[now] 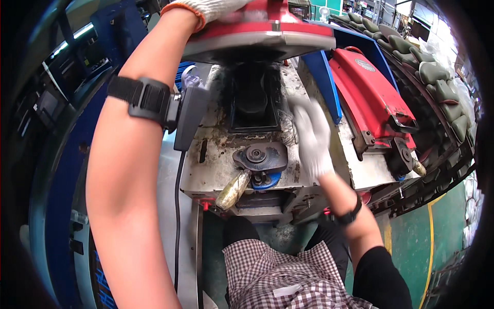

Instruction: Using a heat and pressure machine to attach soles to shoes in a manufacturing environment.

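Observation:
At the top edge, my left hand (211, 9), in a white knitted glove with an orange cuff, grips the raised red lid (288, 30) of a machine; its fingertips are partly out of view. Under the lid, a dark rectangular mould cavity (252, 98) holds a black rounded form. My right hand (313, 136), in a white glove and blurred by motion, hovers over the machine's pale, stained top (206, 159), right of the cavity. Its fingers look stretched out and hold nothing visible. In front of the cavity is a dark metal latch (261, 154) with a worn, taped handle (234, 189).
A second machine with a lowered red lid (365, 87) and blue side plates (324, 85) stands at right. Beyond it, several dark green padded pieces (432, 74) line a rack. A black cable (178, 221) hangs from the device on my left forearm.

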### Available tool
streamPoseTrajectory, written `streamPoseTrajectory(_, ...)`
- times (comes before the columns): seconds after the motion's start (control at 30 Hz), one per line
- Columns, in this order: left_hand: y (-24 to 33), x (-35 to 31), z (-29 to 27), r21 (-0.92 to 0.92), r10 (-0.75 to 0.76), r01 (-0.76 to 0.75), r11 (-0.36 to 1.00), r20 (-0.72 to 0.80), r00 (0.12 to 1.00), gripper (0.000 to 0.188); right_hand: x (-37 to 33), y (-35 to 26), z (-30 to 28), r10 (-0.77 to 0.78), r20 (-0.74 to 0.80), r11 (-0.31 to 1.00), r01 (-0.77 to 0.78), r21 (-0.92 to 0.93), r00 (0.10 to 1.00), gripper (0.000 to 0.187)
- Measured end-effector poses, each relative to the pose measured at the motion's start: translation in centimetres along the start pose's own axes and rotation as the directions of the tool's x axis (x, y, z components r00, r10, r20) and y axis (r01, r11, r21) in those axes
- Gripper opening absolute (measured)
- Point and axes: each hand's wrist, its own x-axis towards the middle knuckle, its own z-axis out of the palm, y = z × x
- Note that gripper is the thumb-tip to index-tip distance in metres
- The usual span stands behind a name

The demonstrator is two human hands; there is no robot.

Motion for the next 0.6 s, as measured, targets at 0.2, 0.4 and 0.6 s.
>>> streamPoseTrajectory(0.2, 3.9, -2.7, 3.1, -0.362, -0.107, 0.454, 0.814, 0.676, 0.729, 0.053, -17.3, -4.4, 2.3, 0.443, 0.489, 0.629, -0.649, 0.428, 0.751, 0.039)
streamPoseTrajectory(0.4, 7.0, -8.8, 7.0, -0.353, -0.002, 0.699, 0.621, 0.892, 0.453, 0.042, -16.5, -4.9, 6.4, 0.182, 0.857, -0.134, -0.851, 0.508, 0.483, 0.067)
streamPoseTrajectory(0.6, 9.3, -12.6, 9.4, -0.338, -0.121, 0.583, 0.739, 0.785, 0.608, 0.041, -14.7, -5.2, 8.7, 0.071, 0.792, -0.607, -0.603, 0.517, 0.607, 0.067)
